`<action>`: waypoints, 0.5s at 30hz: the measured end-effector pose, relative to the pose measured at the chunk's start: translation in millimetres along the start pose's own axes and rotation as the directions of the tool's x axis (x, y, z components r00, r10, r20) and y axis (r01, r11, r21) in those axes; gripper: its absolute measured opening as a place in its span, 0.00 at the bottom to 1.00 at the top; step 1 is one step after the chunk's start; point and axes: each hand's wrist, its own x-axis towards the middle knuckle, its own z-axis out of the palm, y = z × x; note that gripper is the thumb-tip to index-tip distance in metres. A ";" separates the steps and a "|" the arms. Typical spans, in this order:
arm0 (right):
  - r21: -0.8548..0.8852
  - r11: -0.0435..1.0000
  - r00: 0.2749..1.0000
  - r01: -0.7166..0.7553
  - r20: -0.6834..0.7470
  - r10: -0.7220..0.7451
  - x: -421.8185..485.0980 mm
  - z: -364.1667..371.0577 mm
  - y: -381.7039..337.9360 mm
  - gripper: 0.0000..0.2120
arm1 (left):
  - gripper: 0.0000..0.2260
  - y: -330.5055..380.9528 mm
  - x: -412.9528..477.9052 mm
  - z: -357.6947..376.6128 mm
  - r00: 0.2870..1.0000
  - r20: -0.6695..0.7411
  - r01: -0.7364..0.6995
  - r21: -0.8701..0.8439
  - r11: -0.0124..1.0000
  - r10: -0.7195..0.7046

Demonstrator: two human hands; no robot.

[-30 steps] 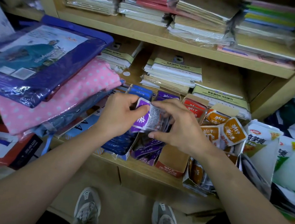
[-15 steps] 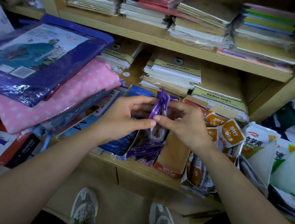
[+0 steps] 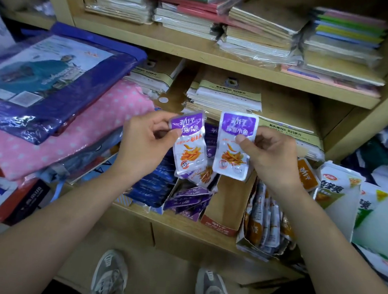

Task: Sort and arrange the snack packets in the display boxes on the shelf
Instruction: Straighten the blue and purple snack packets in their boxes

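We note two purple-and-white snack packets held upright above the boxes, faces toward the camera: one packet [image 3: 187, 144] slightly crumpled and tilted, the other [image 3: 235, 145] flat, just beside it. Below, on the shelf [image 3: 181, 225], the blue box [image 3: 152, 185] and purple box [image 3: 189, 201] hold packets; the red box [image 3: 223, 210] shows bare cardboard; the orange box [image 3: 263, 223] holds upright packets.
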 end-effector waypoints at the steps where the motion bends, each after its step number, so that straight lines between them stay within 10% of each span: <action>1: 0.062 0.998 0.999 0.002 -0.033 0.000 -0.3 -0.7 -3.0 0.03 | 0.09 1.5 0.3 0.2 0.999 -0.048 -0.004 -0.002 1.000 0.004; 15: -0.006 0.999 0.982 0.043 0.184 -0.041 -2.9 9.2 -3.8 0.12 | 0.11 14.6 1.0 13.3 0.947 0.322 0.059 -0.168 0.984 -0.001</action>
